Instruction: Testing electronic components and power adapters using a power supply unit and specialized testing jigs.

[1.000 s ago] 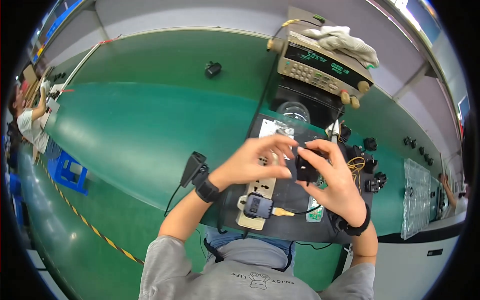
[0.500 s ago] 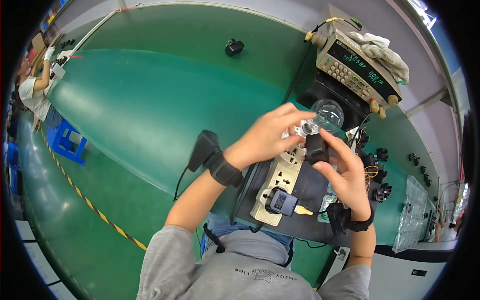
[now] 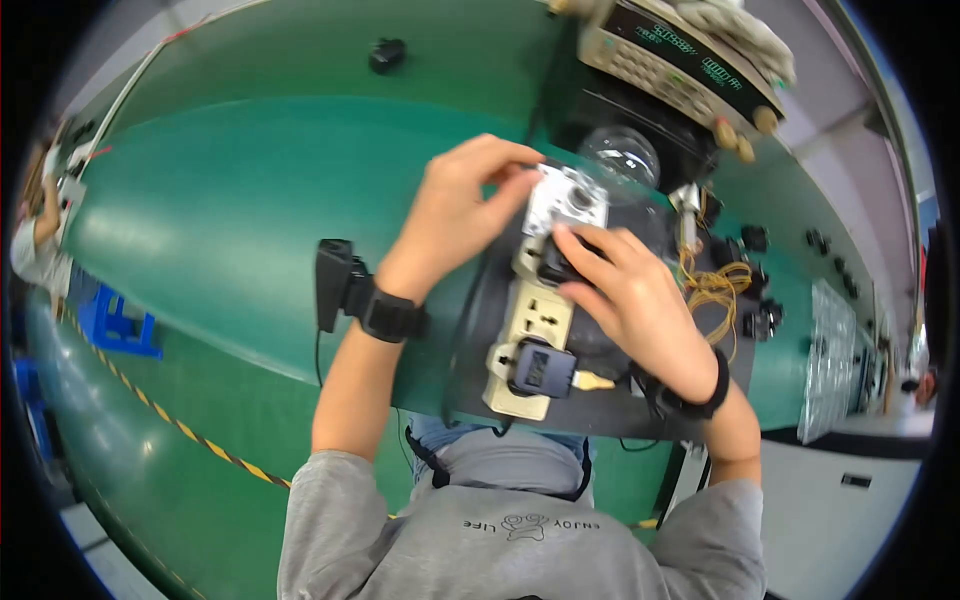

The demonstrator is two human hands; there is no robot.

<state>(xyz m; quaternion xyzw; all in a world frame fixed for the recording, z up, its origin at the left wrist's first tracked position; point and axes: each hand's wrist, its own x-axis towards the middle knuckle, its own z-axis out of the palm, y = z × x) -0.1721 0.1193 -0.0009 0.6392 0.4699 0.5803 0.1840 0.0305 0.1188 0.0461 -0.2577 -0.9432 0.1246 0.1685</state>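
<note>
My right hand [image 3: 640, 305] grips a black power adapter [image 3: 553, 262] over the upper end of a cream power strip [image 3: 540, 310]. Whether its pins are inside the socket is hidden. My left hand [image 3: 455, 205] is closed, its thumb and fingertips at the upper left corner of a white fixture [image 3: 560, 200] with a round fitting. Beside this fixture stands a clear glass or plastic dome [image 3: 622, 160]. Lower on the strip sits a dark plug-in adapter with a small display [image 3: 543, 370], and a yellow-tipped connector [image 3: 592, 381] joins its right side.
A bench instrument with a lit display [image 3: 680, 50] stands at the back right, with a cloth on top. Yellow wires [image 3: 715, 290] and several black adapters [image 3: 762, 320] lie to the right, near a clear plastic tray [image 3: 830, 350]. One black adapter [image 3: 387, 56] lies far left.
The black adapter has gone from mid-air down to the power strip in my right hand. My left hand has moved left to the white fixture's edge. The view has shifted.
</note>
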